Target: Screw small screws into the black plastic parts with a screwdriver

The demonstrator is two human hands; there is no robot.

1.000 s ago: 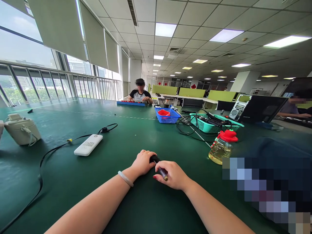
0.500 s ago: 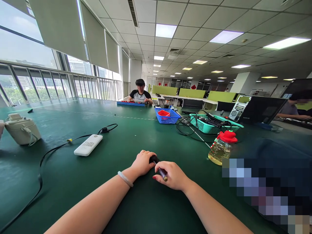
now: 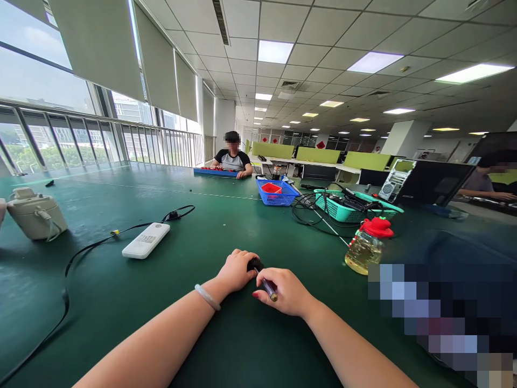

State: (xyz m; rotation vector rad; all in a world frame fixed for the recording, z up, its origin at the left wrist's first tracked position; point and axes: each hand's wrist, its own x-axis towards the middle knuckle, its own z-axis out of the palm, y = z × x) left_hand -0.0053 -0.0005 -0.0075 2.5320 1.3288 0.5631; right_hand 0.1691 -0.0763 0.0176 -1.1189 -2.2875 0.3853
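Note:
My left hand [image 3: 236, 270] rests on the green table [image 3: 121, 280] with its fingers curled over a small black object [image 3: 254, 263], most of which is hidden. My right hand [image 3: 287, 292] is closed round a small screwdriver [image 3: 269, 288] with a dark, purplish handle and a brass-coloured end; its tip points into the black object. The two hands touch. A pale bangle sits on my left wrist.
A white remote-like device [image 3: 146, 240] and a black cable [image 3: 81, 256] lie to the left, a beige appliance [image 3: 35, 214] further left. A red-capped oil bottle [image 3: 367, 245], blue basket [image 3: 277, 192] and teal basket [image 3: 347, 206] stand right. A person [image 3: 232, 155] sits opposite.

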